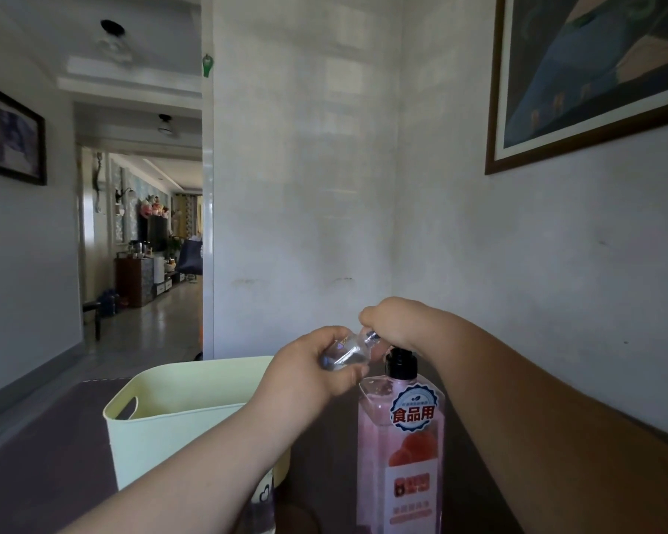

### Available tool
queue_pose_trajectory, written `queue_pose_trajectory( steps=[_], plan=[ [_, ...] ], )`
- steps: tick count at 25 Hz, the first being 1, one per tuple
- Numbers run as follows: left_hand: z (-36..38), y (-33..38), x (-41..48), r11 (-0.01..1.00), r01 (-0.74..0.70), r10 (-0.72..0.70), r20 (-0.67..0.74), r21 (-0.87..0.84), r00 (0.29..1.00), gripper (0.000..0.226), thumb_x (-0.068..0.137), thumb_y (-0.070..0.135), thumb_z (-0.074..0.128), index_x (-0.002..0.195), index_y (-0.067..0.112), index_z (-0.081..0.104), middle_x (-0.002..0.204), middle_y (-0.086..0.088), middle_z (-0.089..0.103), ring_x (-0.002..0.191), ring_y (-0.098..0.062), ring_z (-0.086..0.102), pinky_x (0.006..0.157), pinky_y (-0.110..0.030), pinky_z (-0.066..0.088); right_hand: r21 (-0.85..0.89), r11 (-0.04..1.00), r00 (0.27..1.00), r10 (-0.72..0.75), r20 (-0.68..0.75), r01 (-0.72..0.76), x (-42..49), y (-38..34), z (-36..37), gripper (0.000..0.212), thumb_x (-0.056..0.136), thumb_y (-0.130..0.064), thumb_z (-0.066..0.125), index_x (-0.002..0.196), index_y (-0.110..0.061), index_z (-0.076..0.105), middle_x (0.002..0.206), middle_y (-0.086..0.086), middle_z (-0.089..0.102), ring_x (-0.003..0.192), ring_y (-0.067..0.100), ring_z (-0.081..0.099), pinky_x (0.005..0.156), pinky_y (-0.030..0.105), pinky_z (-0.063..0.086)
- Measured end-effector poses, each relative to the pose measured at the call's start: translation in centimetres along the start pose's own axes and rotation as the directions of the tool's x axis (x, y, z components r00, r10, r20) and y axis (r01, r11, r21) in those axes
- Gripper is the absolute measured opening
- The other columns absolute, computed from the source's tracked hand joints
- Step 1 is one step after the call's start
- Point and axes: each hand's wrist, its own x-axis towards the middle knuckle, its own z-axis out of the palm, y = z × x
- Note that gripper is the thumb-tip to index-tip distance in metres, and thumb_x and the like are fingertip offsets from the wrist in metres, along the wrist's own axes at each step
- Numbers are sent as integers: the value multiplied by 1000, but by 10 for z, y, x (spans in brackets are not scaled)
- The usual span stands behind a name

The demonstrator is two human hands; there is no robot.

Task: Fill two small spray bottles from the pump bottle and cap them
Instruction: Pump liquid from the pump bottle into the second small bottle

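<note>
Now, left hand (305, 373) gripping tilted spray bottle (348, 351), right hand (396, 324) curled over pump bottle (401, 449) (pink liquid).

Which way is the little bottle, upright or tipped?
Tipped: the little bottle lies slanted in the left hand, neck toward the right hand atop the pump bottle.

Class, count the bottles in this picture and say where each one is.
2. A small clear bottle lies tilted in the left hand; the pink pump bottle stands under the right hand, which grips its pump. Others may hide in the bin.
</note>
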Motion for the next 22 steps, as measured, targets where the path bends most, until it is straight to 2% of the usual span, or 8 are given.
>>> queue_pose_trajectory(
  steps=[2, 4, 8, 10, 13, 16, 19, 22],
  plan=[
    [1, -1, -1, 1000, 8, -8, 1, -6, 1000, 29, 73, 22, 76, 100, 28, 66, 92, 6, 72, 84, -10, 64, 75, -16, 46, 63, 998, 1000, 13, 5, -13, 0, 2, 2, 37, 97, -19, 40, 126, 0, 54, 127, 21, 59, 62, 17, 51, 57, 23, 46],
    [1, -2, -1, 1000, 17, -17, 2, 7, 1000, 34, 74, 23, 76, 105, 26, 65, 95, 5, 71, 87, -10, 64, 79, -18, 45, 65, 998, 1000, 16, 9, -17, 0, 3, 3, 37, 97, -20, 39, 124, 0, 56, 126, 19, 61, 61, 16, 50, 54, 23, 44],
    [0, -1, -3, 1000, 21, -21, -4, 4, 1000, 34, 74, 22, 76, 106, 24, 65, 96, 3, 71, 91, -14, 65, 83, -23, 47, -52, 998, 1000, 24, 0, -24, -1, 0, 3, 31, 95, -20, 36, 101, -5, 61, 96, 13, 71, 62, 19, 49, 55, 26, 33],
    [0, -2, -3, 1000, 28, -28, -8, 9, 1000, 35, 74, 23, 76, 107, 24, 65, 95, 5, 71, 88, -11, 65, 78, -16, 45, -98, 995, 999, 33, 18, -31, -2, -4, 2, 26, 96, -20, 36, 95, -6, 58, 101, 16, 72, 57, 17, 45, 53, 25, 31],
    [-3, 3, -1, 1000, 16, -16, -8, 21, 1000, 31, 73, 24, 77, 102, 27, 65, 89, 7, 69, 79, -6, 61, 65, -3, 40, -15, 999, 999, 42, 25, -42, -4, -7, -5, 37, 96, -32, 36, 106, -5, 60, 108, 18, 72, 66, 22, 53, 63, 28, 39],
    [-6, 8, 5, 1000, -6, 6, -9, 28, 1000, 28, 74, 23, 76, 100, 26, 65, 86, 8, 67, 75, -5, 58, 61, -1, 37, 16, 999, 999, 38, 26, -38, -3, -8, -10, 45, 97, -37, 35, 118, -5, 58, 106, 18, 73, 74, 28, 57, 70, 30, 43],
    [-6, 9, 5, 999, -22, 22, -6, 42, 1000, 30, 73, 24, 76, 101, 27, 66, 86, 11, 67, 68, 8, 56, 60, 2, 37, 28, 999, 999, 44, 24, -45, -4, -6, -10, 38, 97, -35, 37, 115, -7, 57, 106, 19, 72, 70, 23, 57, 63, 28, 44],
    [-5, 6, 3, 1000, -18, 18, -11, 24, 1000, 31, 74, 23, 76, 102, 28, 66, 88, 11, 68, 71, 6, 58, 62, 1, 38, 22, 999, 999, 42, 17, -42, -5, -3, -6, 31, 93, -31, 39, 105, -10, 59, 101, 17, 74, 75, 25, 57, 70, 31, 41]
  ],
)
